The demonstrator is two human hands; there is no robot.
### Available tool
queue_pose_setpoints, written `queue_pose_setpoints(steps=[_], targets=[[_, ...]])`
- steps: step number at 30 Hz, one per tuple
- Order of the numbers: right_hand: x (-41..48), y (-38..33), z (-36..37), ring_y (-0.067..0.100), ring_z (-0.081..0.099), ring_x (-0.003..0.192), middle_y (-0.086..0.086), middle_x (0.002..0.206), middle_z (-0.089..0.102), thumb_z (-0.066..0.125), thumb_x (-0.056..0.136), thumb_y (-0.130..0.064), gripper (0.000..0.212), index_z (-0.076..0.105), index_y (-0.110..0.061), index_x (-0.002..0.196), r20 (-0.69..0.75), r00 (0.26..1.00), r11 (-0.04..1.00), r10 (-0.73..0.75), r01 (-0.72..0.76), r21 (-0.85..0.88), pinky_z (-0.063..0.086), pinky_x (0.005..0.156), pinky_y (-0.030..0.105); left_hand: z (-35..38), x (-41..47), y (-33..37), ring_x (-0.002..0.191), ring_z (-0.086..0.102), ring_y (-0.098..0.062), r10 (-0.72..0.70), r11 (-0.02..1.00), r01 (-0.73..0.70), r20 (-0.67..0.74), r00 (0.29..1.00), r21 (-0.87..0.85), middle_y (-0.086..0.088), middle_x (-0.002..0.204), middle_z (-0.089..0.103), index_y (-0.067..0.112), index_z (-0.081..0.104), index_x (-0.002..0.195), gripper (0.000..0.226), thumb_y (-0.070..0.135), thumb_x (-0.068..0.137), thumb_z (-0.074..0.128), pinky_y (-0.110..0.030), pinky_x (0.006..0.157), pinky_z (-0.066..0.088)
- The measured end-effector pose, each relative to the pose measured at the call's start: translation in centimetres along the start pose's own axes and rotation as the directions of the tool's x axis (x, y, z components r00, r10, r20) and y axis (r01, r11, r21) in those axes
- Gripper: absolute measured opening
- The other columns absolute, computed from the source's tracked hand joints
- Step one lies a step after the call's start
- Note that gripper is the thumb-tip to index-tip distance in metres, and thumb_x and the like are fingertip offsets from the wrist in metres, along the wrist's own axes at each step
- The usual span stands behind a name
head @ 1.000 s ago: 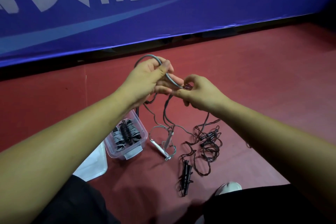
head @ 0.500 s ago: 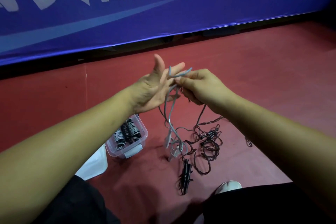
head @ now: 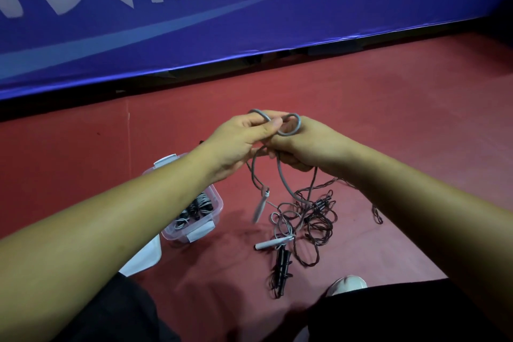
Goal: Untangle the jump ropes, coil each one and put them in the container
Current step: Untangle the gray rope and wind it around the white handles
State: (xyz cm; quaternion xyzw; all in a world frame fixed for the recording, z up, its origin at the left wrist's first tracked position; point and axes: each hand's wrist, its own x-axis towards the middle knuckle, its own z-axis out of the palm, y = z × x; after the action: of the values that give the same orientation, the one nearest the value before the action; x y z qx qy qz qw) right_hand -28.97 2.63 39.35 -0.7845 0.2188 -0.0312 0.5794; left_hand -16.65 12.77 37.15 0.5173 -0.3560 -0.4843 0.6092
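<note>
A grey jump rope point(head: 284, 178) hangs from both my hands, which are raised together over the red floor. My left hand point(head: 241, 141) pinches a loop of it between thumb and fingers. My right hand point(head: 308, 144) grips the same rope beside it, where a small grey loop curls over its fingers. One grey handle point(head: 261, 207) dangles in the air; the other point(head: 273, 243) lies on the floor. A dark brown rope point(head: 319, 228) lies tangled below, with its black handles point(head: 281, 265) near my knee. The clear plastic container point(head: 213, 214) at lower left holds coiled ropes.
A blue banner wall point(head: 249, 22) runs across the back, with a dark gap under it. The white container lid point(head: 144, 255) lies by my left knee. My white shoe tip point(head: 347, 284) shows at lower right. Red floor point(head: 416, 119) stretches to the right.
My left hand, open half a second ago, has closed on the grey rope. A new loop has formed between my hands, and one grey handle has risen off the floor.
</note>
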Motion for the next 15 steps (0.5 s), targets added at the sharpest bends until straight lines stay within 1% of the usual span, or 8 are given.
queue_pose_setpoints(steps=[2,3,5,7,9,11,13,15], targets=[[-0.3,0.0,0.1,0.016,0.031,0.045,0.009,0.056,0.043,0.062,0.097,-0.015,0.013,0.067,-0.003,0.095,0.033,0.999,1.000,-0.005,0.005,-0.006,0.023,0.042,0.023,0.2,0.0,0.2,0.079,0.055,-0.029,0.063,0.998,-0.062,-0.068,0.996,0.013,-0.018,0.103,0.063,0.009,0.067,0.101,0.016,0.014,0.097,0.052,-0.030,0.058,0.049],[-0.3,0.0,0.0,0.016,0.031,0.044,0.008,0.053,0.041,0.063,0.097,-0.018,0.020,0.067,0.000,0.091,0.031,1.000,1.000,0.002,-0.002,-0.007,0.023,0.042,0.023,0.3,0.2,0.5,0.076,0.058,-0.028,0.088,0.996,-0.088,-0.117,0.989,0.009,-0.016,0.098,0.066,0.008,0.063,0.097,0.017,0.012,0.100,0.047,-0.029,0.055,0.049],[-0.3,0.1,-0.5,0.017,0.032,0.044,0.008,0.051,0.044,0.062,0.098,-0.018,0.025,0.065,0.007,0.096,0.032,0.999,0.998,0.018,-0.016,-0.061,0.025,0.040,0.023,-0.4,0.9,1.3,0.075,0.068,-0.023,0.107,0.987,-0.133,-0.253,0.961,-0.089,-0.005,0.078,0.070,0.009,0.053,0.095,0.018,0.014,0.105,0.038,-0.029,0.061,0.053],[-0.6,0.2,-1.6,0.019,0.040,0.043,0.009,0.052,0.056,0.060,0.099,-0.017,0.024,0.066,0.006,0.103,0.055,0.996,0.970,0.073,-0.058,-0.237,0.033,0.040,0.023,-2.4,2.2,2.3,0.062,0.068,-0.014,0.084,0.967,-0.181,-0.448,0.890,-0.179,0.004,0.056,0.057,0.013,0.046,0.093,0.020,0.020,0.107,0.035,-0.024,0.056,0.053],[-1.3,0.5,-2.6,0.019,0.054,0.045,0.010,0.060,0.065,0.057,0.100,-0.010,0.019,0.067,0.007,0.098,0.165,0.972,0.939,0.167,-0.106,-0.327,0.044,0.047,0.025,-5.3,2.9,2.5,0.041,0.051,-0.006,0.083,0.986,-0.151,-0.591,0.802,-0.067,0.008,0.049,0.041,0.019,0.043,0.086,0.023,0.025,0.108,0.037,-0.019,0.040,0.039],[-1.8,0.8,-3.1,0.018,0.059,0.054,0.009,0.066,0.068,0.049,0.101,0.000,0.018,0.064,0.008,0.093,0.276,0.943,0.971,0.185,-0.132,-0.199,0.046,0.054,0.026,-8.3,3.2,1.4,0.035,0.033,-0.006,0.102,0.994,-0.051,-0.628,0.771,0.099,0.008,0.045,0.035,0.021,0.039,0.081,0.027,0.028,0.107,0.039,-0.017,0.039,0.027],[-1.6,0.9,-3.6,0.015,0.054,0.051,0.005,0.063,0.066,0.034,0.100,0.008,0.022,0.053,0.004,0.091,0.273,0.957,0.980,0.102,-0.143,0.137,0.040,0.052,0.026,-10.3,3.3,0.0,0.035,0.030,-0.007,0.075,0.978,0.060,-0.612,0.787,0.198,0.005,0.049,0.036,0.021,0.038,0.078,0.031,0.030,0.107,0.040,-0.019,0.042,0.026],[-1.0,0.6,-4.7,0.010,0.041,0.044,0.003,0.061,0.060,0.032,0.093,0.004,0.020,0.048,-0.003,0.085,0.183,0.983,0.866,0.024,-0.111,0.487,0.030,0.046,0.022,-10.9,3.4,-0.9,0.038,0.033,-0.007,-0.005,0.950,0.183,-0.574,0.819,0.252,0.000,0.057,0.039,0.019,0.040,0.077,0.033,0.033,0.107,0.039,-0.021,0.043,0.027]])
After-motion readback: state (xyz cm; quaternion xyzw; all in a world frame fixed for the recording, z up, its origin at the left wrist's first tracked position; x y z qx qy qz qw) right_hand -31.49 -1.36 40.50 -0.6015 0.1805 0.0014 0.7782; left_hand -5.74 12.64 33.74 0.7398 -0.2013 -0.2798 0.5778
